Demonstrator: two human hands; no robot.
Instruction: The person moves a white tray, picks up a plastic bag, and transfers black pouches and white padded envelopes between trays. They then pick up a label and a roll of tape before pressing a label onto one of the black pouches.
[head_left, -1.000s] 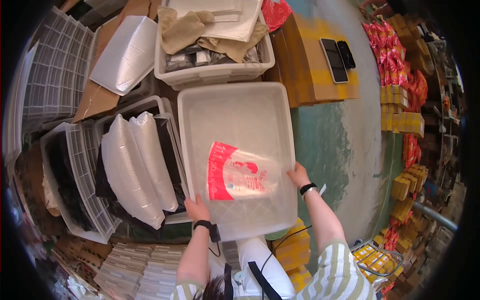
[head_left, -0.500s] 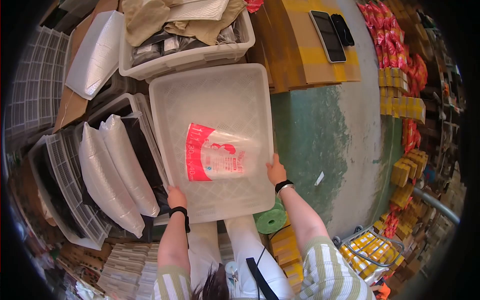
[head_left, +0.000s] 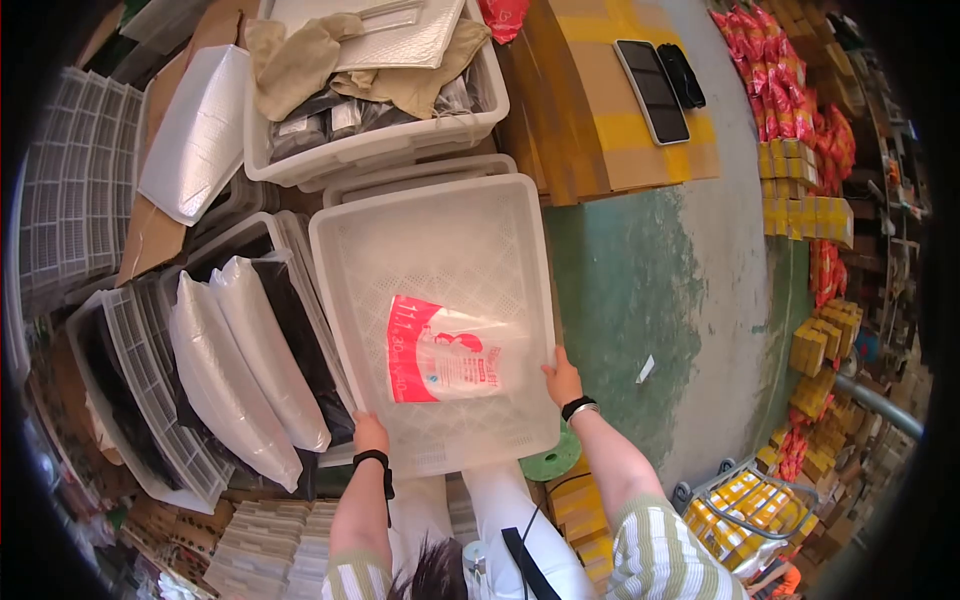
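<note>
A white translucent plastic tray [head_left: 430,235] with a patterned mesh floor is in front of my body, held at both sides. My left hand [head_left: 371,434] grips its left rim near the lower corner, fingers partly hidden. On the opposite rim, my right hand [head_left: 563,383] is closed around the edge. Inside the tray lies a flat clear plastic bag [head_left: 470,372] printed in red and pink, touched by neither hand. Behind the tray's far edge shows the rim of another white tray [head_left: 420,178].
Silvery padded bags [head_left: 265,350] lie on crates at left. A loaded white bin [head_left: 400,135] stands beyond the tray. A phone [head_left: 652,92] rests on a taped cardboard box [head_left: 620,155]. A green spool [head_left: 552,458] is below my right hand, and a cart [head_left: 745,515] is lower right.
The tray has come down toward my body with both hands still on it, uncovering another tray rim behind. The whole view has also shifted slightly.
</note>
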